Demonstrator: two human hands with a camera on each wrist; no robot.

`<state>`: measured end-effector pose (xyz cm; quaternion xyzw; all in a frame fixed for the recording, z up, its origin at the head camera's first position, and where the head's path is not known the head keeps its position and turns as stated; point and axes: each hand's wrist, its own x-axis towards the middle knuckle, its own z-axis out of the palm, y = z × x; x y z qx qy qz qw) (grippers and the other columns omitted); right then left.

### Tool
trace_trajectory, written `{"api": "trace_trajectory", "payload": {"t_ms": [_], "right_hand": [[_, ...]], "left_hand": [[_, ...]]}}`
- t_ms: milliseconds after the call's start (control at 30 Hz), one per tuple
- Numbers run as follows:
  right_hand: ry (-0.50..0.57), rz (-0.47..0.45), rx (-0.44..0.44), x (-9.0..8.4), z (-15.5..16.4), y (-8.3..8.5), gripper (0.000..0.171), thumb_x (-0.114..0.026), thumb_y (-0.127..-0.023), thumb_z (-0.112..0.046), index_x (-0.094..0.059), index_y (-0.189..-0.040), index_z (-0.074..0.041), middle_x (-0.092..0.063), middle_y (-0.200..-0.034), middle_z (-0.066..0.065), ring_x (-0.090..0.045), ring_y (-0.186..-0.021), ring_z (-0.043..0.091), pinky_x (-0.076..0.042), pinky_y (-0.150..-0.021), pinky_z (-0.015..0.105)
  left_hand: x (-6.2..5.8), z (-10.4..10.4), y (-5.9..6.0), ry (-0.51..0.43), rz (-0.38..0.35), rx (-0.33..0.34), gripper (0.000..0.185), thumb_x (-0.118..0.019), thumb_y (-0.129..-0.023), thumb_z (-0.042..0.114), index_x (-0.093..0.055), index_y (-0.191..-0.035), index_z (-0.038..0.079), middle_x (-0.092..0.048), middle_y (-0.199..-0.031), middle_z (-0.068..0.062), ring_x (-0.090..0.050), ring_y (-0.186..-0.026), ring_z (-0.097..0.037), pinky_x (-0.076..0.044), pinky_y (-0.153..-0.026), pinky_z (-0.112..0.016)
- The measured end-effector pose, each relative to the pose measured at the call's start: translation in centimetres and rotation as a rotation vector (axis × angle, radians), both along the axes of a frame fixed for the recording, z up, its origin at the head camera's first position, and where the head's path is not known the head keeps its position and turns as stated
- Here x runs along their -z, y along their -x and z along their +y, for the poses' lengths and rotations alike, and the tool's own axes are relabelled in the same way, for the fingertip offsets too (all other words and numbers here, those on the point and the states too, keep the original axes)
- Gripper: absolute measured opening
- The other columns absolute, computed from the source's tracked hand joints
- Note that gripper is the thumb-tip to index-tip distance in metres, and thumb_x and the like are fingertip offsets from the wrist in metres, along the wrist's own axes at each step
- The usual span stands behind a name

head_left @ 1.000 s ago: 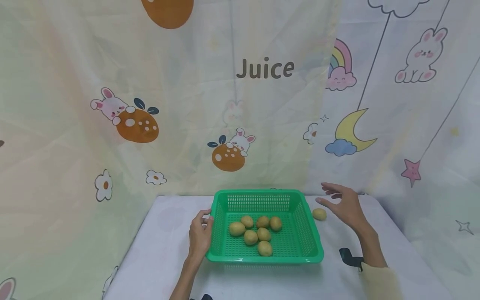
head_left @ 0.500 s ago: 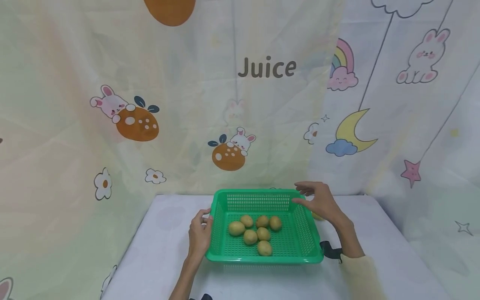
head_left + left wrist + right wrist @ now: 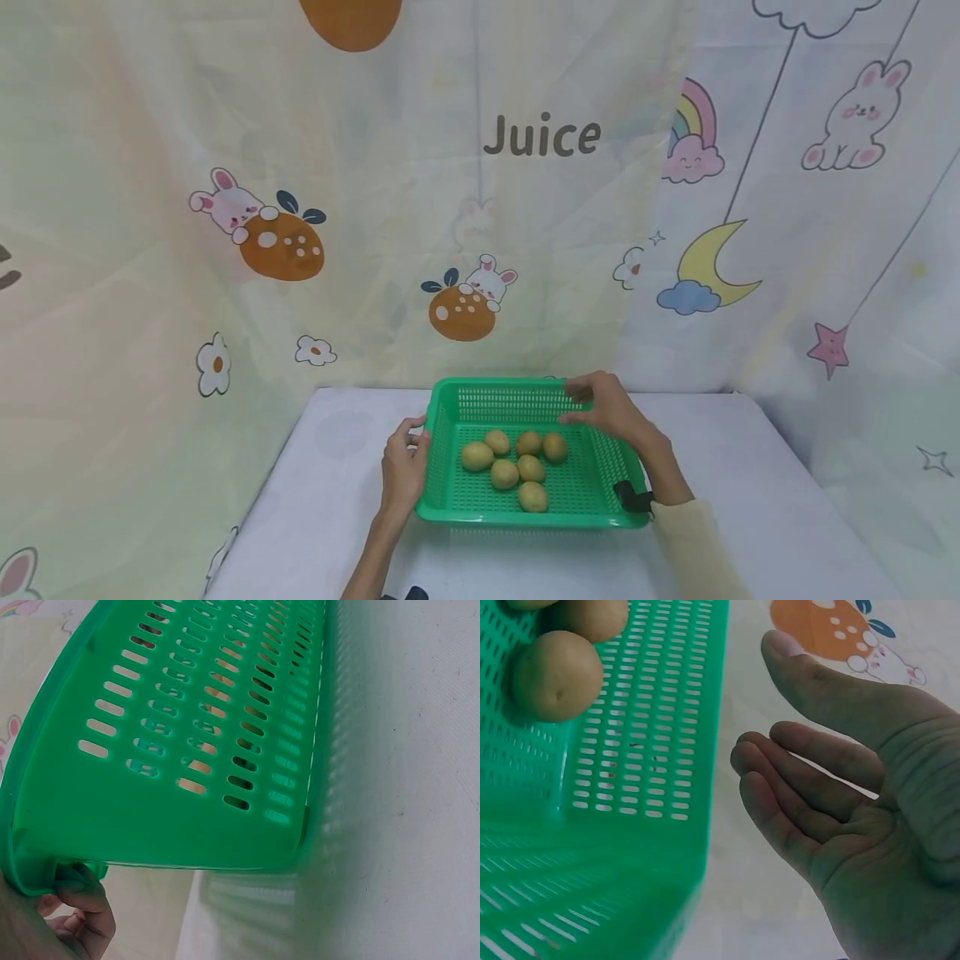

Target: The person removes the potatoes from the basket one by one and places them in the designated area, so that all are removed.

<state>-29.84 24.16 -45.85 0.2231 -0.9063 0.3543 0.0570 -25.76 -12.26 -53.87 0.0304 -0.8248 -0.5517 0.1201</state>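
A green plastic basket (image 3: 525, 521) with slotted walls stands on the table, several potatoes (image 3: 505, 474) lying on its floor. My left hand (image 3: 403, 467) holds the basket's left rim; in the left wrist view its curled fingers (image 3: 91, 900) hook round the rim at the corner. Over the back right part of the basket is my right hand (image 3: 606, 408), with nothing in it. The right wrist view shows its thumb held apart from loosely bent fingers, near the rim, with a potato (image 3: 557, 676) inside the basket beyond.
A white cloth covers the table (image 3: 337, 467). Behind it hangs a printed curtain (image 3: 375, 208) with rabbits, oranges and a moon. A black wrist camera (image 3: 633, 498) on the right forearm overlaps the basket's right rim.
My right hand has moved left from beside the basket to over its back right part. The lone potato right of the basket is now hidden behind the right arm. My left hand has stayed put.
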Motion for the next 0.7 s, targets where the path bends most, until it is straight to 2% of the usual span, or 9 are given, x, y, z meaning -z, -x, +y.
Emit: {"api": "trace_trajectory", "payload": {"t_ms": [300, 500, 700], "right_hand": [[0.021, -0.073, -0.031, 1.6, -0.9, 1.1, 0.063, -0.098, -0.077, -0.008, -0.07, -0.126, 0.019, -0.074, -0.124, 0.038, -0.078, -0.107, 0.051, -0.065, -0.091, 0.055], [-0.048, -0.098, -0.003, 2.8, -1.4, 1.6, 0.063, -0.102, -0.072, -0.009, -0.073, -0.122, 0.016, -0.079, -0.116, 0.031, -0.08, -0.101, 0.045, -0.067, -0.086, 0.046], [-0.088, -0.12, 0.019, 3.4, -1.9, 1.9, 0.064, -0.105, -0.066, -0.009, -0.076, -0.118, 0.016, -0.08, -0.113, 0.03, -0.081, -0.099, 0.04, -0.067, -0.083, 0.047]], "left_hand": [[0.0, -0.1, 0.1, -0.001, 0.004, -0.004, 0.032, -0.06, -0.112, 0.014, -0.067, -0.141, 0.003, -0.075, -0.1, -0.017, -0.071, -0.069, -0.017, -0.055, -0.06, -0.027], [0.2, -0.1, 0.0, -0.002, 0.004, -0.011, 0.032, -0.06, -0.112, 0.013, -0.067, -0.141, 0.003, -0.075, -0.099, -0.016, -0.07, -0.067, -0.016, -0.054, -0.059, -0.026], [0.3, -0.2, 0.1, -0.017, 0.024, 0.005, 0.032, -0.06, -0.111, 0.012, -0.068, -0.141, 0.003, -0.075, -0.097, -0.016, -0.068, -0.063, -0.016, -0.052, -0.057, -0.026]]}}
